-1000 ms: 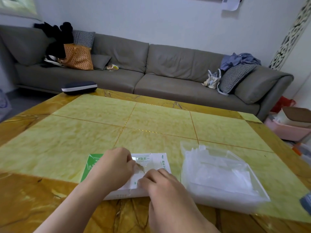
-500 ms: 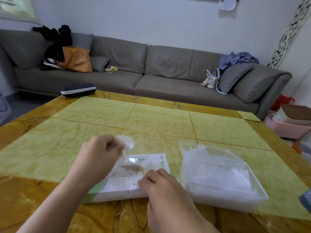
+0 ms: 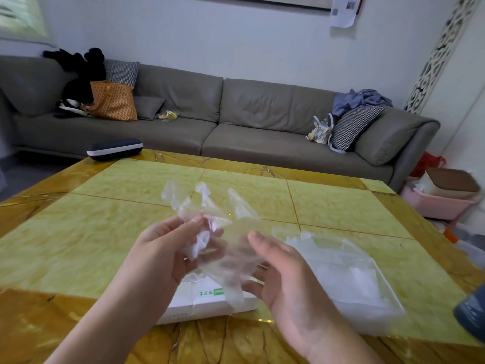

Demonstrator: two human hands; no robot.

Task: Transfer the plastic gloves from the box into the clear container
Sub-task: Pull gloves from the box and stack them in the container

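A thin clear plastic glove (image 3: 207, 206) hangs crumpled in the air above the table, its fingers pointing up. My left hand (image 3: 162, 248) pinches its bunched middle between thumb and fingers. Just to the right is my right hand (image 3: 288, 279), with its fingers spread and relaxed behind the glove's loose lower part. The white and green glove box (image 3: 210, 307) lies flat below both hands, partly hidden by them. The clear container (image 3: 367, 292) sits to the right of the box with several clear gloves inside.
All this rests on a yellow-green marble table (image 3: 105, 232) with brown borders. A dark glasses case (image 3: 115, 148) lies at the far left edge. A dark blurred object (image 3: 472, 316) pokes in at the right edge. A grey sofa (image 3: 262, 143) stands behind and a pink basin (image 3: 435, 206) sits on the floor at right.
My left hand pulled a glove out of the box and lifted it up and to the right. My right hand left the box and rose beside the glove.
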